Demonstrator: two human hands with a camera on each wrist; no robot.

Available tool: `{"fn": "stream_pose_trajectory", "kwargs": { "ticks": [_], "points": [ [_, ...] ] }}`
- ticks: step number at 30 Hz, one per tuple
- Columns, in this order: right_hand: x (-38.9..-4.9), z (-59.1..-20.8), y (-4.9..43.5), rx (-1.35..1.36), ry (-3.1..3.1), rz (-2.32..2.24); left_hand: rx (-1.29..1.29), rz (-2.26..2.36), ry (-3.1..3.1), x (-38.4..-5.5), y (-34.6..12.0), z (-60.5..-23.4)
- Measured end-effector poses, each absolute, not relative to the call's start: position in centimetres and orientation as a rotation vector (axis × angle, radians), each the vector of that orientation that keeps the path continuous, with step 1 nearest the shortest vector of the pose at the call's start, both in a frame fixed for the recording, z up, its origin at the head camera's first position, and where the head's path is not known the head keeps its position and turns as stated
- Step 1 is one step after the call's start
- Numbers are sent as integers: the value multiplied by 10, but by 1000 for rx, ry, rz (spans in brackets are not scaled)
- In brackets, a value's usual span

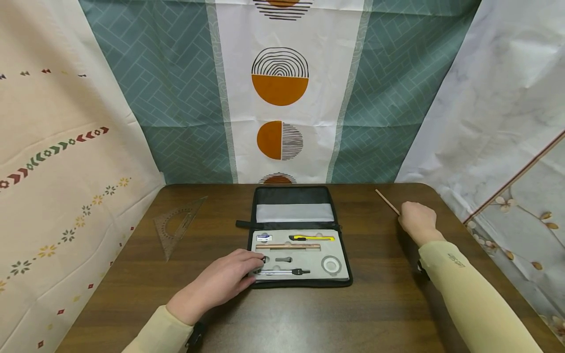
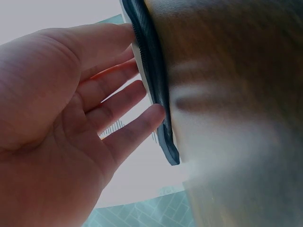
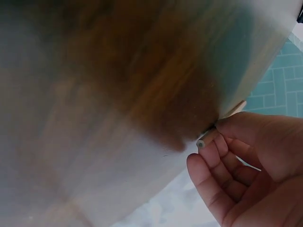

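An open black zip case (image 1: 304, 283) lies on the table with a pale fitted tray. My left hand (image 1: 229, 274) rests at the case's left edge, fingers extended over the tray; in the left wrist view its fingertips touch the zipped rim (image 2: 150, 61). Close to these fingertips are a metal compass (image 1: 282, 272) and a small dark piece partly hidden by them. Far to the right, my right hand (image 1: 417, 220) pinches a wooden pencil (image 1: 387, 202) between thumb and fingers. The pencil's near end (image 3: 201, 143) shows between the fingertips in the right wrist view.
In the tray also sit an eraser (image 1: 264, 238), a yellow utility knife (image 1: 311, 238), a second pencil (image 1: 287, 246), a small grey fitting (image 1: 283, 259) and a white ring-shaped roll (image 1: 331, 265). A clear set square (image 1: 166, 240) lies left. Patterned cloths (image 1: 282, 166) hang behind the table.
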State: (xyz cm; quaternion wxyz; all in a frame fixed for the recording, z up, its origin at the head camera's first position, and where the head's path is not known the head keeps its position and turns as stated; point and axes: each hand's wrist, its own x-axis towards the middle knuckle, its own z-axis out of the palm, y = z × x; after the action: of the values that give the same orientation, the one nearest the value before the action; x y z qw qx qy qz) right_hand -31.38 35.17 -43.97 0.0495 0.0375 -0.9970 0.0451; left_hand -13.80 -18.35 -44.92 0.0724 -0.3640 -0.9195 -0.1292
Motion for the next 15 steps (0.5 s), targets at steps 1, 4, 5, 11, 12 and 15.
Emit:
{"fn": "stream_pose_trajectory", "kwargs": {
  "ticks": [1,4,5,11,12,15],
  "points": [
    [-313,-440,352,115,-3038,138,-1095,-388,-2762,-138,-184,-449],
    [-311,-441,352,120,-3038,142,-1097,-388,-2761,-138,-184,-450],
    [-310,-441,351,124,-3034,143,-1098,-387,-2761,-138,-184,-450],
    [-307,-441,346,181,-2978,163,-1096,-392,-2766,-138,-184,-449],
    [-306,-441,345,191,-2967,169,-1095,-394,-2766,-138,-184,-449],
    [-304,-440,340,221,-2943,181,-1094,-394,-2767,-137,-184,-448]
  ]
}}
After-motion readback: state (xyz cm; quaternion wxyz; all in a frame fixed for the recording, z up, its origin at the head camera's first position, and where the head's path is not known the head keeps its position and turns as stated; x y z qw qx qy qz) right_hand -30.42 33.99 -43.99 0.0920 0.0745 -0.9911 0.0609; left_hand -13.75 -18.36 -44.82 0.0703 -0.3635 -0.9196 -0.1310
